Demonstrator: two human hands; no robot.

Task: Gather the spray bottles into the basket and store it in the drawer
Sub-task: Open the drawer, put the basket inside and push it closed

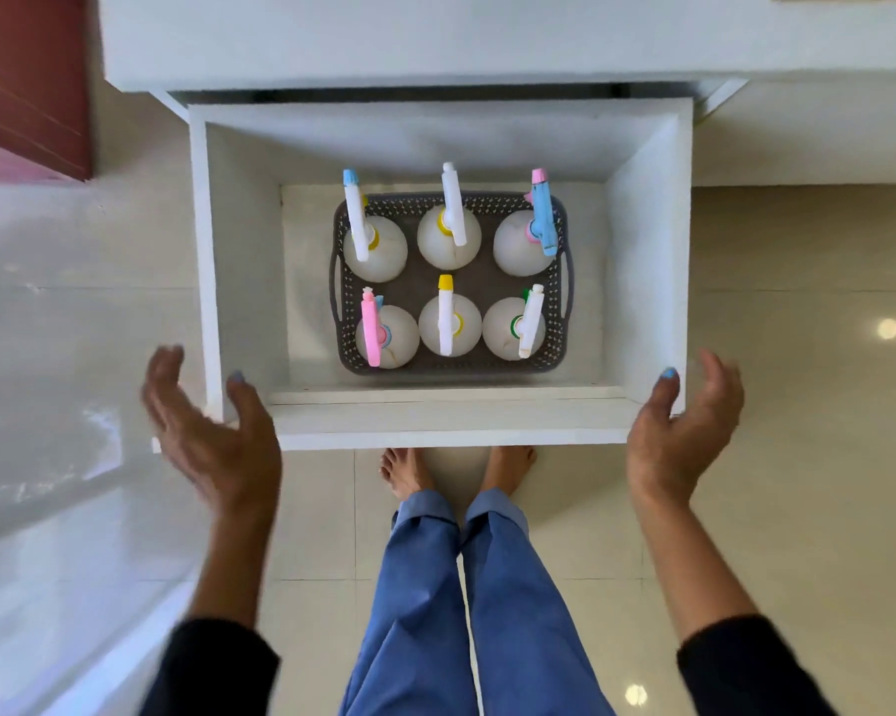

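Below, basket [557,297] mid-drawer [435,431], open hands [213,436] at front corners.

The basket [557,302] sat low in the open drawer [435,431], with bare floor showing around it, widest toward the left wall. Six spray bottles [448,235] packed the basket, their triggers blocking entry from above. Both side handles stood clear of the walls.
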